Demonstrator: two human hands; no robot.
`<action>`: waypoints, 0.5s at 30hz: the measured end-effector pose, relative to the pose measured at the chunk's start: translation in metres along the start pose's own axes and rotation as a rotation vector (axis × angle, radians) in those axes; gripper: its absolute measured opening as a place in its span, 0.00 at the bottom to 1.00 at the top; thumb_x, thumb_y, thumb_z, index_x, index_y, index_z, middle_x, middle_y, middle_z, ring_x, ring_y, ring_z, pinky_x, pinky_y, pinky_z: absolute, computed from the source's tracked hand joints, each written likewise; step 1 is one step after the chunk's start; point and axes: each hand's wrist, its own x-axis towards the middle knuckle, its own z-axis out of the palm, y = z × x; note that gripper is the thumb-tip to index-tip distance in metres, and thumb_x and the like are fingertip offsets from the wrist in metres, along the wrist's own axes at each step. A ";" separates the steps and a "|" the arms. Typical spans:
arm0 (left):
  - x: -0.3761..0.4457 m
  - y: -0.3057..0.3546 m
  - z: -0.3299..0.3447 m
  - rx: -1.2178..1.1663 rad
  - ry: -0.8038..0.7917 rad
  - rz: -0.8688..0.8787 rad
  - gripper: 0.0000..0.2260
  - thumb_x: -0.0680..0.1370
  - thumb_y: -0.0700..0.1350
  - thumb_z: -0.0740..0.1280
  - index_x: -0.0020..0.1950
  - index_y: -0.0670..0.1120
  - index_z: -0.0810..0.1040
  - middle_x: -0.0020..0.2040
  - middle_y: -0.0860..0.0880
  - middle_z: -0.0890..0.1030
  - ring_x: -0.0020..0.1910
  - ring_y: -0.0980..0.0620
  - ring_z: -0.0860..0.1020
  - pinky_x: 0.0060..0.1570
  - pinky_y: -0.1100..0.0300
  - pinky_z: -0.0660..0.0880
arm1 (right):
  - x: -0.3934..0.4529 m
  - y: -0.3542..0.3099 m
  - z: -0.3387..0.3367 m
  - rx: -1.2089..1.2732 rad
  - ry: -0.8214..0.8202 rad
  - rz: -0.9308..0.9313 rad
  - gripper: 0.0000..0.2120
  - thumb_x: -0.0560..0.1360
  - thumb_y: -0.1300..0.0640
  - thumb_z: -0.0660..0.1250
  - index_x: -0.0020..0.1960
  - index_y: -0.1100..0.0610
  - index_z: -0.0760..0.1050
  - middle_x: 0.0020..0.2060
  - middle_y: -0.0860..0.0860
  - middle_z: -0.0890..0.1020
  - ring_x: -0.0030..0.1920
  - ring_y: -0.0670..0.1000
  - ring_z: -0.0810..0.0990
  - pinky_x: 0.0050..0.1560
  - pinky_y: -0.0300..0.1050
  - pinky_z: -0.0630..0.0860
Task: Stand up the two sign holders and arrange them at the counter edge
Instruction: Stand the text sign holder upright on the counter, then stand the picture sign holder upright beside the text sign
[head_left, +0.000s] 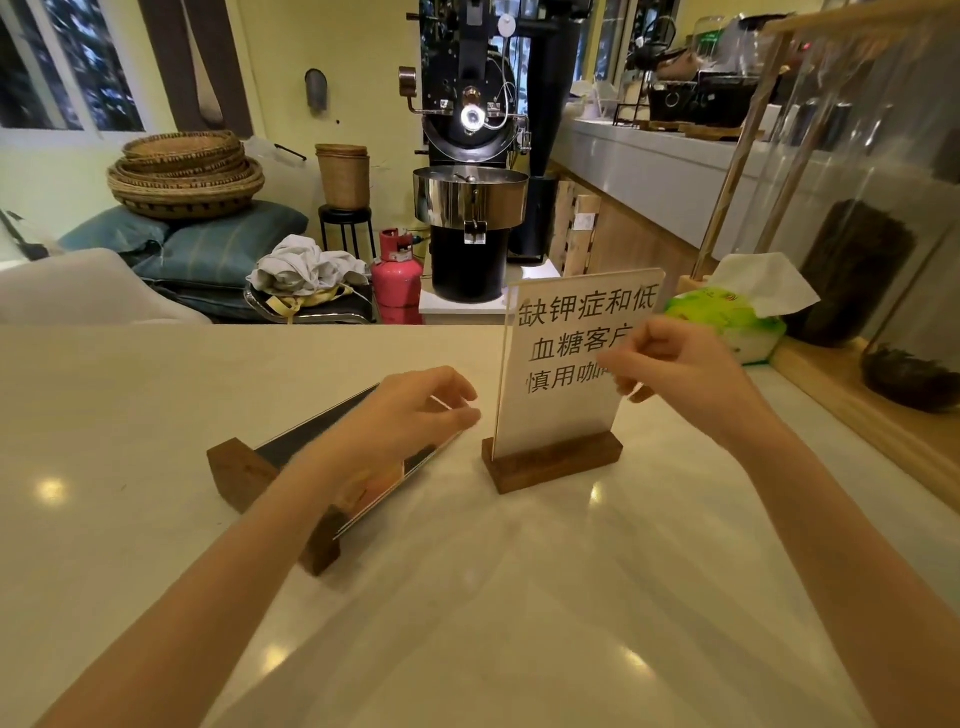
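While one sign holder (558, 379) is already standing upright on the pale surface (156, 395), its clear panel rising from a dark wooden base and showing a white sheet with printed characters, the other sign holder (332, 462) is lying tipped over to its left, with its wooden base pointing toward the near left and its panel slanting low over the surface. The left hand (410, 415) is reaching over the fallen holder, fingers curved down around the far end of the panel and touching its edge — a loose, half-open curl rather than a firm clasp. The right hand (675, 364) is hovering at the right edge of the upright panel, fingers bent inward and nearly closed; whether the fingertips are actually pinching the panel I cannot tell. The two holders are sitting near each other, bases apart, around the middle of the surface. Behind the upright holder, to the right, a green tissue pack (737, 322) is lying against a wooden frame — beyond the far edge a black coffee roaster (470, 156) is standing on the floor.
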 end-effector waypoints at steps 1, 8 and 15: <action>-0.003 -0.003 -0.009 0.033 0.005 0.001 0.12 0.75 0.48 0.64 0.57 0.48 0.75 0.54 0.50 0.79 0.48 0.54 0.78 0.49 0.59 0.77 | -0.005 -0.008 0.007 0.009 -0.064 0.009 0.06 0.70 0.55 0.70 0.40 0.57 0.76 0.36 0.52 0.83 0.35 0.49 0.81 0.37 0.43 0.78; -0.021 -0.048 -0.058 0.102 0.147 -0.069 0.10 0.76 0.47 0.63 0.55 0.49 0.78 0.50 0.50 0.81 0.48 0.51 0.77 0.42 0.64 0.73 | -0.036 -0.033 0.091 0.261 -0.448 0.270 0.08 0.73 0.55 0.67 0.48 0.58 0.78 0.42 0.54 0.84 0.41 0.48 0.84 0.45 0.40 0.81; -0.025 -0.092 -0.074 0.148 0.126 -0.273 0.13 0.75 0.47 0.65 0.59 0.46 0.77 0.61 0.44 0.78 0.53 0.51 0.73 0.55 0.57 0.68 | -0.039 -0.024 0.148 0.576 -0.540 0.800 0.18 0.73 0.56 0.67 0.58 0.67 0.72 0.45 0.62 0.83 0.44 0.57 0.85 0.47 0.48 0.82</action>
